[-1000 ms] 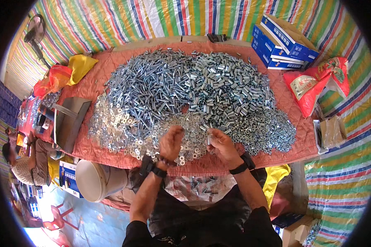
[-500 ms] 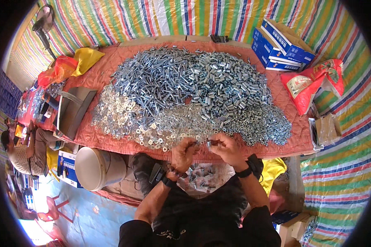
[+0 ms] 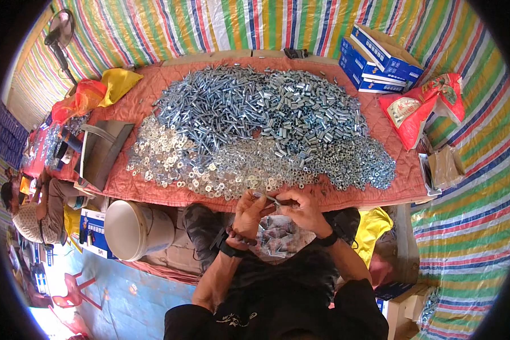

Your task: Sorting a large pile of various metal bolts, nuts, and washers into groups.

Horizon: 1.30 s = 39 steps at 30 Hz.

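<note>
Two hands meet just off the near edge of the tabletop (image 3: 374, 201), pinching one small metal piece (image 3: 267, 197) between their fingertips. The left hand (image 3: 247, 215) has its fingers curled in, thumb and forefinger closed on the left end. The right hand (image 3: 304, 213) is bent the same way, its fingertips at the other end; whether it hides a second part, I cannot tell. The piece lies nearly side to side, dipping slightly toward the right hand, so its long axis bridges the gap between the two.

Straight beyond the fingertips, small washers (image 3: 246, 161) spread along the near edge. Large washers (image 3: 167, 144) lie nearer the left hand, nuts (image 3: 360, 164) nearer the right. Behind them, toward the far edge, rise heaps of bolts (image 3: 209, 105) on the left and short tubes (image 3: 320, 107) on the right. A metal scoop (image 3: 106, 153) rests by the left edge; blue boxes (image 3: 374, 62) stand at the far right corner. Below the tabletop, left of the lap, is a pale bucket (image 3: 126, 231).
</note>
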Available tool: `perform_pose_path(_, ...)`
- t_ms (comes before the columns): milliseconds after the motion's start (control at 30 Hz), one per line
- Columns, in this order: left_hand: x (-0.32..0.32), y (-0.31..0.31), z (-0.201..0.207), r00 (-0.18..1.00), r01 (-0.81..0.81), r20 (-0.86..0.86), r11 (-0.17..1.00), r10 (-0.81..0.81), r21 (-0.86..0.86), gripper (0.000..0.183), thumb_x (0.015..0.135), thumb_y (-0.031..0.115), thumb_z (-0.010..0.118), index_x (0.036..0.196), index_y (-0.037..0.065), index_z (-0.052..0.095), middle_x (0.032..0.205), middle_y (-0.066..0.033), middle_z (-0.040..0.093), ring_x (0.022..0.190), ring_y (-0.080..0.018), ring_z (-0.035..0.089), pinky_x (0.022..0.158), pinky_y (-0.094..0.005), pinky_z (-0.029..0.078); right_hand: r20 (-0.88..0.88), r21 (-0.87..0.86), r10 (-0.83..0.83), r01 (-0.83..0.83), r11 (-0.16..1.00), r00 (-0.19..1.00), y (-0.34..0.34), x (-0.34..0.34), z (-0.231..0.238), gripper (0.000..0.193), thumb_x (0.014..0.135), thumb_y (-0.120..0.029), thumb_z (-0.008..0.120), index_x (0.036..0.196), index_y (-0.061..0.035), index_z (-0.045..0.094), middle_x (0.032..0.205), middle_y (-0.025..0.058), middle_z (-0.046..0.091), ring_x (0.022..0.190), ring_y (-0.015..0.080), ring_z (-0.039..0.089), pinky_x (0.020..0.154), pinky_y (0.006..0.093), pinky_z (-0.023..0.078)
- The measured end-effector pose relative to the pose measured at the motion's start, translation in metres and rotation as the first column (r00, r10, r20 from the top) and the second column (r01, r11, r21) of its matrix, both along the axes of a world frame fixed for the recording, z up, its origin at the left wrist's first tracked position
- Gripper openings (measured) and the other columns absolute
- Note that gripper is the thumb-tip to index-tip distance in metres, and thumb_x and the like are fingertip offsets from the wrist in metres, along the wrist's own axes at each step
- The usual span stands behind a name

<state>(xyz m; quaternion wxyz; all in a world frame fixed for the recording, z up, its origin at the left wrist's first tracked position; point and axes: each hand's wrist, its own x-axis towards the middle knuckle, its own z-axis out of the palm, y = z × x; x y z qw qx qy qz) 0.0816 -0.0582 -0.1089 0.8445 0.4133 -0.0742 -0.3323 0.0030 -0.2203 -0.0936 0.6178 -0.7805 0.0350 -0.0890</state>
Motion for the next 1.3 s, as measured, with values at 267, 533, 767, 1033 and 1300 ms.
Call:
perform_pose_path(267,-0.001,0.018,-0.019,0.977,0.192,0.082,0.979,-0.198,0.071,0.017,0.09,0.006,0.059,0.107,0.004,0.057,0.103,-0.0092,0.065,0.088,-0.0178,0.064,0.078,-0.0321,0.054,0.016,-0.001,0.011,-0.011,1.0,1.0,0.006,-0.005,-0.012,0.023,0.083,-0.006,0.066,0.103,0.0034,0.061,0.092,0.0057,0.065,0.081,0.0106,0.061,0.071,0.0249,0.05)
perform_pose_path(533,-0.026,0.016,-0.023,0.748,-0.301,0.663,0.868,-0.042,0.395,0.031,0.09,0.005,0.057,0.12,-0.003,0.055,0.092,-0.0165,0.067,0.082,-0.0248,0.067,0.072,-0.0314,0.052,-0.181,0.412,0.046,0.033,0.911,0.982,0.013,-0.011,-0.041,0.019,0.087,-0.009,0.065,0.105,-0.0006,0.061,0.092,0.0019,0.064,0.081,0.008,0.061,0.069,0.0241,0.052)
perform_pose_path(767,-0.039,0.016,-0.031,0.487,-0.425,0.831,0.758,-0.268,0.494,0.03,0.088,0.002,0.055,0.118,-0.002,0.056,0.086,-0.0232,0.062,0.073,-0.0388,0.064,0.06,-0.0397,0.05,-0.295,0.466,0.046,0.102,0.879,0.954,0.014,-0.015,-0.05,0.023,0.087,-0.008,0.065,0.108,-0.0001,0.059,0.088,0.002,0.064,0.072,0.0066,0.058,0.06,0.0225,0.049)
perform_pose_path(1033,-0.024,0.025,-0.038,0.541,-0.099,0.657,0.736,-0.525,0.67,0.026,0.079,0.004,0.064,0.105,0.001,0.063,0.083,-0.0188,0.062,0.073,-0.0363,0.063,0.057,-0.0394,0.049,-0.374,0.398,0.163,-0.001,0.917,0.913,0.004,-0.011,-0.067,0.022,0.087,-0.009,0.064,0.106,-0.0005,0.056,0.084,0.0042,0.064,0.07,0.0089,0.06,0.061,0.0237,0.052)
perform_pose_path(1300,-0.013,0.015,-0.073,0.854,-0.112,0.451,0.754,-0.261,0.647,0.018,0.085,0.014,0.067,0.095,-0.001,0.067,0.069,-0.0068,0.065,0.058,-0.0141,0.062,0.051,-0.0273,0.049,-0.17,-0.157,-0.188,0.162,0.974,0.967,-0.026,0.01,-0.064,0.021,0.087,-0.02,0.063,0.09,0.0008,0.064,0.079,0.0084,0.064,0.069,0.0157,0.06,0.061,0.0334,0.048)
